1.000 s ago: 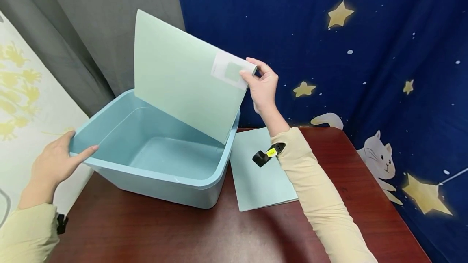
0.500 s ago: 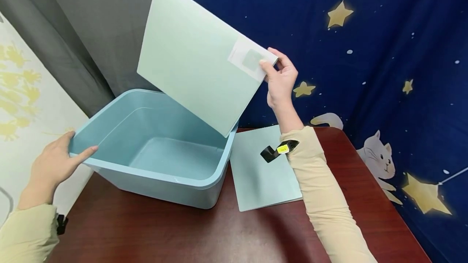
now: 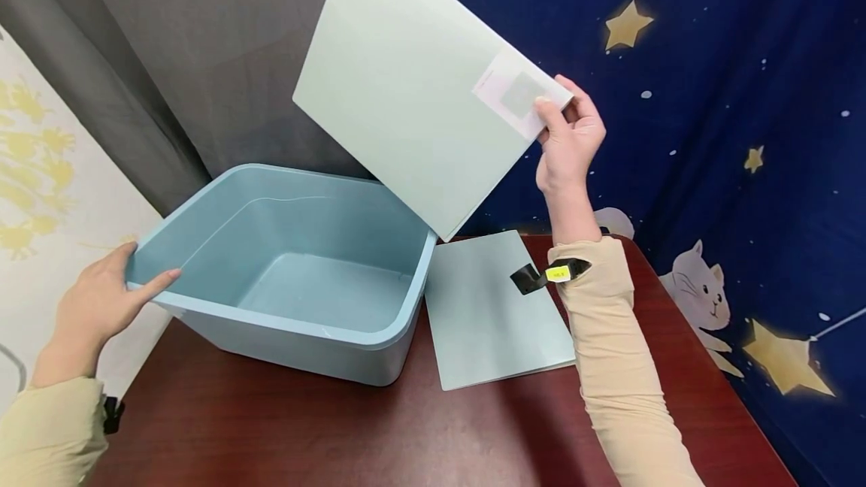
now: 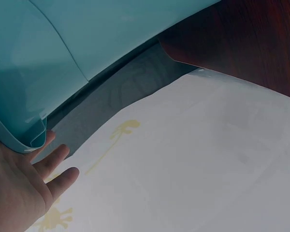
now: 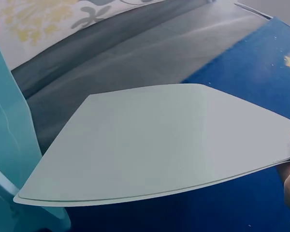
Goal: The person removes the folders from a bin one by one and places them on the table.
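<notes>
My right hand (image 3: 572, 143) pinches a pale green folder (image 3: 413, 89) by its right corner, thumb on the white label (image 3: 514, 92) and fingers behind. The folder is tilted, its lowest corner overlapping the tub's right rim in the head view. From the right wrist view, two thin layers show along the edge of the folder (image 5: 135, 145). My left hand (image 3: 95, 307) holds the left corner of a light blue plastic tub (image 3: 284, 322), thumb over the rim. In the left wrist view several fingers of the left hand (image 4: 24, 188) lie extended below the rim.
Another pale green folder (image 3: 497, 314), or a small stack, lies flat right of the tub on the dark red wooden table (image 3: 325, 427). Behind hang a grey curtain (image 3: 203, 43) and a blue starry curtain (image 3: 717, 96). A white patterned cloth (image 3: 54, 194) is at the left.
My right hand has moved right and up with the folder, lifting its lower corner from inside the tub to the right rim. My left hand has stayed on the tub.
</notes>
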Available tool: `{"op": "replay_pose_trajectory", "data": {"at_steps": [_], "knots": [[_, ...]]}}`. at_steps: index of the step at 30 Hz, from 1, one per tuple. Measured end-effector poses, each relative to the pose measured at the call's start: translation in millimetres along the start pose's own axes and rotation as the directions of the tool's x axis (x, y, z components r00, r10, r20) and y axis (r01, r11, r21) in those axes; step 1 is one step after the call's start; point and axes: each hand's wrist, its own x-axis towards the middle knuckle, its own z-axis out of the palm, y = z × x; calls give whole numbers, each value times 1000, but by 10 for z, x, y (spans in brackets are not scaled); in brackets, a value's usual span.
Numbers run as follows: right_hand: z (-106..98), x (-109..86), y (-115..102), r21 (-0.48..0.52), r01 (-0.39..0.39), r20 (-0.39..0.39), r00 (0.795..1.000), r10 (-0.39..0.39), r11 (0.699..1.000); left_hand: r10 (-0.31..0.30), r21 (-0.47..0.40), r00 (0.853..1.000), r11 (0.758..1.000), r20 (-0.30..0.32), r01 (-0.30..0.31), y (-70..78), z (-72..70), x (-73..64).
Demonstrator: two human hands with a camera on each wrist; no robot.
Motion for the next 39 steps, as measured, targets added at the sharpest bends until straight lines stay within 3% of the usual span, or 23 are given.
{"op": "replay_pose_trajectory", "data": {"at_steps": [11, 19, 39], "knots": [[-378, 89, -253, 8, 62, -59, 996, -61, 998, -6, 1, 1000, 1000, 11, 6, 2, 0, 6], [-617, 40, -265, -89, 71, -55, 996, -76, 993, -6, 2, 1000, 1000, 8, 6, 5, -12, 0], [-1202, -32, -465, -105, 100, -141, 983, -115, 989, -13, -8, 1000, 1000, 11, 14, 32, -8, -40]]}}
